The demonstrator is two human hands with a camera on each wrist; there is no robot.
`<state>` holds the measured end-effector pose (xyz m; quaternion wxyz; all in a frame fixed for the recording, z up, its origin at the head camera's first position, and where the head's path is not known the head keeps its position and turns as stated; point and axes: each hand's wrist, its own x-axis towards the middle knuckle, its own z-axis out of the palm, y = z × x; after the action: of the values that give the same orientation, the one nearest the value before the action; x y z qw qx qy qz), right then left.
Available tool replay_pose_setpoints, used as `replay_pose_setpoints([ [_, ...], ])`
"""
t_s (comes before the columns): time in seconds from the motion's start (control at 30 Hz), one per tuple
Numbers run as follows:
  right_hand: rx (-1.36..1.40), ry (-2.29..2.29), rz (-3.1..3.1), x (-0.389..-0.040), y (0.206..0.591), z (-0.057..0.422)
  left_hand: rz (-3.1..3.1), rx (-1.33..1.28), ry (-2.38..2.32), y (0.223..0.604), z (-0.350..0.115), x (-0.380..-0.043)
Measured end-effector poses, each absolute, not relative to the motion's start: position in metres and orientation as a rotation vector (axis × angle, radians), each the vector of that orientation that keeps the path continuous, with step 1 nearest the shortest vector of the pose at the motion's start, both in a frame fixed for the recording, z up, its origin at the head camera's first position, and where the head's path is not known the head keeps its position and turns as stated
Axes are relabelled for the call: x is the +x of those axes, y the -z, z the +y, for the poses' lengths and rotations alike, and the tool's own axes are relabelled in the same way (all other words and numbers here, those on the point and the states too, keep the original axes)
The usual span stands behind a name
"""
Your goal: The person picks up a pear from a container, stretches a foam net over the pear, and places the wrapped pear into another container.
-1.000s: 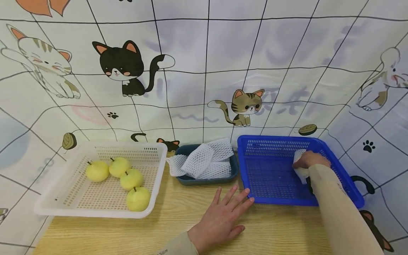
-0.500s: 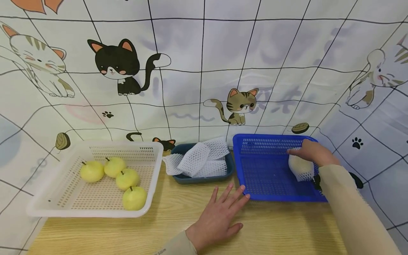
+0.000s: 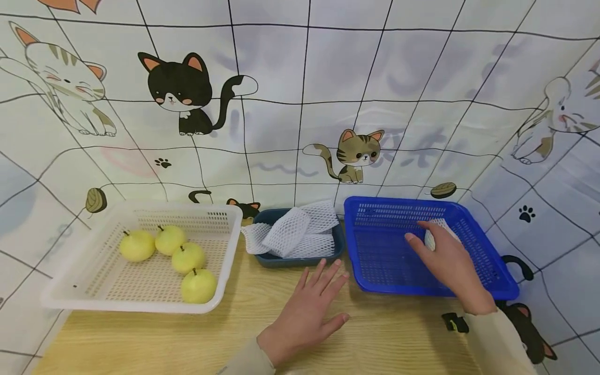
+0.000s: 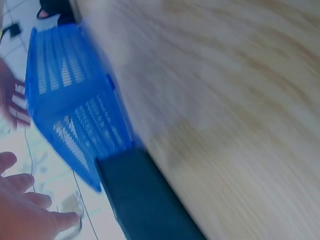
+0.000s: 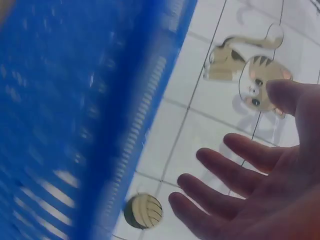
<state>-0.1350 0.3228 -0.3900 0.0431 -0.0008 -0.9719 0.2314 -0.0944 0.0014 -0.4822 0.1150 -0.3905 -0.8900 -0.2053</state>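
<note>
A pear in a white foam net (image 3: 429, 241) lies in the right part of the blue basket (image 3: 382, 258), partly hidden behind my right hand (image 3: 447, 263). That hand is over the basket's front side, fingers extended and holding nothing; the right wrist view shows the same spread fingers (image 5: 220, 165) beside the basket wall. My left hand (image 3: 304, 315) is spread over the table in front of the small teal basket (image 3: 281, 262), also holding nothing. Several white foam nets (image 3: 290, 232) are heaped in the teal basket, one hanging over its left rim.
On the left stands a white basket (image 3: 136, 306) with several yellow pears (image 3: 199, 286) in it. The wooden table (image 3: 375, 333) runs along the front. A cat-print sheet (image 3: 281, 120) rises behind and at both sides. A black handle (image 3: 517, 265) sticks out right of the blue basket.
My right hand has let go of the netted pear, leaving it in the blue basket, and has drawn back toward me. My left hand has come slightly away from the blue basket's corner.
</note>
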Motion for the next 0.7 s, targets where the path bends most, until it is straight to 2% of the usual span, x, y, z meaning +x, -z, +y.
replay_pose_setpoints([
  [0.27, 0.039, -0.851, -2.843, -0.106, 0.414, 0.301, -2.522, -0.966, 0.739, 0.477, -0.036, -0.100],
  [0.7, 0.176, -0.895, -2.660, -0.096, 0.429, 0.271, -2.308, -0.814, 0.663, 0.462, -0.097, -0.111],
])
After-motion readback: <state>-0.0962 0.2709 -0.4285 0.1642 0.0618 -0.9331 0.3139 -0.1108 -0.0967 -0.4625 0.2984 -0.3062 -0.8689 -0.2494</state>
